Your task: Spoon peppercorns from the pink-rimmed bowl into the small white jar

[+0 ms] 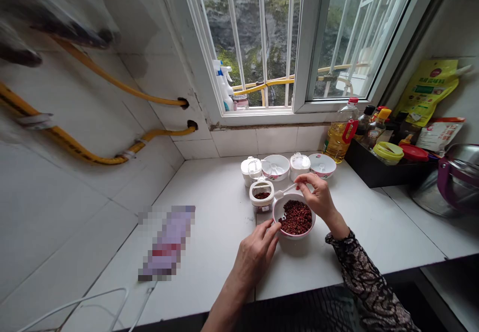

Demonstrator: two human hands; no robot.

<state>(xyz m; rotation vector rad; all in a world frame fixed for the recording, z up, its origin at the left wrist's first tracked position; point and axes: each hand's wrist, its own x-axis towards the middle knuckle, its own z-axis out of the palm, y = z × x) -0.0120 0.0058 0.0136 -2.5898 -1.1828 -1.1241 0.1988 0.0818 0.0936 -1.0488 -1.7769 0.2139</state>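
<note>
A white bowl with a pink rim (295, 216) holds many small dark red grains. My left hand (258, 247) rests its fingertips against the bowl's left rim, its fingers slightly spread. Above the bowl's back edge, my right hand (316, 194) pinches the handle of a small white spoon (285, 191). The spoon's head is beside a clear jar with a white rim (262, 197), which stands open just left of the bowl and contains similar dark red grains.
Behind stand two white lidded jars (251, 169) (299, 165) and two flowered bowls (276, 166) (322, 165). An oil bottle (339, 135) and a black box of condiments (368, 167) are at right, near a metal pot (430, 192). A blurred purple object (168, 244) lies left with a white cable.
</note>
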